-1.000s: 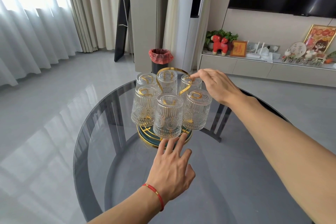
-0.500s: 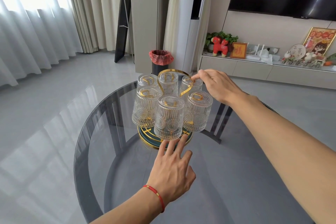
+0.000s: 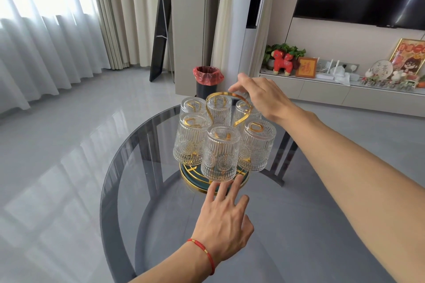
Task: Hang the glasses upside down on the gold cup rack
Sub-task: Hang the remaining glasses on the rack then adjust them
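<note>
Head view: gold cup rack (image 3: 215,174) is set mid-tabltop, bare tabletop (image 3: 299,225) all round. Right hand (image 3: 259,96), fingers now spread open, has been lifted off the rear glass (image 3: 243,110); left hand (image 3: 223,223) is laid open at the base.

6 ribbed glasses (image 3: 220,153) ring the gold cup rack (image 3: 239,111) closely, leaving only narrow gaps between them. The handle loop rises clear above. The glass desk (image 3: 310,225) lies bare all around the rack's base. The left hand (image 3: 224,220) blocks the near side, the right hand (image 3: 261,96) the far right.
</note>
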### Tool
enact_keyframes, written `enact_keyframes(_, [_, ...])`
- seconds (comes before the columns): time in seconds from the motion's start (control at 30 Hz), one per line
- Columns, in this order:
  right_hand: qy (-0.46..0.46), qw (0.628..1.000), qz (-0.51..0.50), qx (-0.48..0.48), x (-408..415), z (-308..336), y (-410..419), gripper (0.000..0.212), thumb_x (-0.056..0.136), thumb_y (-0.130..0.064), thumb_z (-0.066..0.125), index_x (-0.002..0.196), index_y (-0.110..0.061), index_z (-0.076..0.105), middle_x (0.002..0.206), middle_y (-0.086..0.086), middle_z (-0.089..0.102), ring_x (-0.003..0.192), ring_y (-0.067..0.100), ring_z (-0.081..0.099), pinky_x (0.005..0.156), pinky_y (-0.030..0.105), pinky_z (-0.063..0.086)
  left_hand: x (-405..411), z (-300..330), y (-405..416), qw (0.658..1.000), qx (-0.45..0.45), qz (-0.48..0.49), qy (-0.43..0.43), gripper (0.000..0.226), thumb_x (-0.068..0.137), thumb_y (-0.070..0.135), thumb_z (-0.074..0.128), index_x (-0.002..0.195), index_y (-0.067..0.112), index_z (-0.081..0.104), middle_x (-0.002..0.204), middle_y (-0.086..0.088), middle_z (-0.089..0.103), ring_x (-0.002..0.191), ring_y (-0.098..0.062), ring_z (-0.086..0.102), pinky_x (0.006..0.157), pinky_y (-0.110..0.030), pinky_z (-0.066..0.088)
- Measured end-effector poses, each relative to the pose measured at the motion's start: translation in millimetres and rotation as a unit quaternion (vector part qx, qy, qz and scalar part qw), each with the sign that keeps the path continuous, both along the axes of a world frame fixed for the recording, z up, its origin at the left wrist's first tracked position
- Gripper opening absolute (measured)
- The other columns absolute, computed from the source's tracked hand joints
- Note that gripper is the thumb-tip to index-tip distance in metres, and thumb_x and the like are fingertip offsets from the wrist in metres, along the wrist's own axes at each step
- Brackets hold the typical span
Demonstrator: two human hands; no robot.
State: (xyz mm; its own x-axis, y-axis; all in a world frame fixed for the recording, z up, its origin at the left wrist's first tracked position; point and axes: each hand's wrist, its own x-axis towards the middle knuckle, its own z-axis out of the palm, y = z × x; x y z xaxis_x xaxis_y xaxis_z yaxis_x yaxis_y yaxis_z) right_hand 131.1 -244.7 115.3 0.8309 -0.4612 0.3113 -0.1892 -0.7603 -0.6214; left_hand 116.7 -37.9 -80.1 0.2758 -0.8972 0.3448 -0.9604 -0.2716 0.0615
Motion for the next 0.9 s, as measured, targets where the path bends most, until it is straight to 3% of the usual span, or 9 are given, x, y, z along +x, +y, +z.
enact_keyframes(0.13, [0.098, 0.992, 0.064, 0.036, 21, 9, 18, 0.084, 0.102, -0.07, 0.012, 0.121, -0.021, 0.078, 0.128, 0.001, 0.073, 0.123, 0.018, 0.062, 0.114, 0.047, 0.036, 0, -1, 0, 1.0, 0.002, -0.002, 0.004, 0.038, 0.087, 0.042, 0.05, 0.109, 0.016, 0.068, 0.159, -0.017, 0.045, 0.132, -0.038, 0.051, 0.112, -0.057, 0.04])
enact_keyframes(0.27, [0.173, 0.983, 0.05, 0.027, 31, 15, 19, 0.092, 0.098, -0.077, 0.003, 0.131, -0.027, 0.072, 0.125, -0.003, 0.074, 0.128, 0.019, 0.056, 0.101, 0.043, 0.029, 1, -2, 0, 1.0, -0.001, 0.0, -0.002, 0.035, 0.085, 0.041, 0.053, 0.104, 0.016, 0.069, 0.157, -0.017, 0.047, 0.128, -0.037, 0.053, 0.112, -0.055, 0.041])
enact_keyframes(0.43, [0.193, 0.981, 0.033, 0.016, 36, 20, 17, 0.098, 0.094, -0.08, -0.001, 0.121, -0.028, 0.078, 0.139, 0.003, 0.065, 0.122, 0.021, 0.053, 0.107, 0.048, 0.029, 0, -4, 0, 1.0, -0.009, -0.003, 0.002, 0.035, 0.084, 0.041, 0.054, 0.104, 0.016, 0.07, 0.156, -0.018, 0.048, 0.128, -0.037, 0.053, 0.111, -0.055, 0.042])
enact_keyframes(0.57, [0.214, 0.977, 0.005, -0.006, 38, 19, 16, 0.101, 0.091, -0.084, -0.002, 0.125, -0.03, 0.076, 0.159, 0.012, 0.048, 0.14, 0.031, 0.046, 0.114, 0.054, 0.023, 1, -4, -1, 1.0, -0.019, -0.009, 0.013, 0.033, 0.081, 0.037, 0.056, 0.101, 0.015, 0.069, 0.156, -0.017, 0.048, 0.126, -0.038, 0.053, 0.109, -0.053, 0.042])
enact_keyframes(0.73, [0.211, 0.977, -0.002, 0.005, 40, 20, 15, 0.1, 0.093, -0.082, -0.002, 0.128, -0.027, 0.075, 0.157, 0.014, 0.05, 0.14, 0.031, 0.047, 0.105, 0.049, 0.025, 1, -5, -1, 0.999, -0.027, -0.012, 0.017, 0.032, 0.08, 0.035, 0.056, 0.1, 0.014, 0.069, 0.156, -0.017, 0.049, 0.124, -0.037, 0.054, 0.107, -0.052, 0.042])
enact_keyframes(0.9, [0.214, 0.977, -0.004, 0.004, 43, 20, 16, 0.1, 0.094, -0.081, -0.001, 0.129, -0.026, 0.075, 0.157, 0.016, 0.05, 0.141, 0.033, 0.047, 0.113, 0.054, 0.026, 1, -6, -1, 0.999, -0.028, -0.011, 0.014, 0.032, 0.081, 0.036, 0.056, 0.1, 0.014, 0.068, 0.155, -0.017, 0.048, 0.124, -0.038, 0.053, 0.107, -0.052, 0.042])
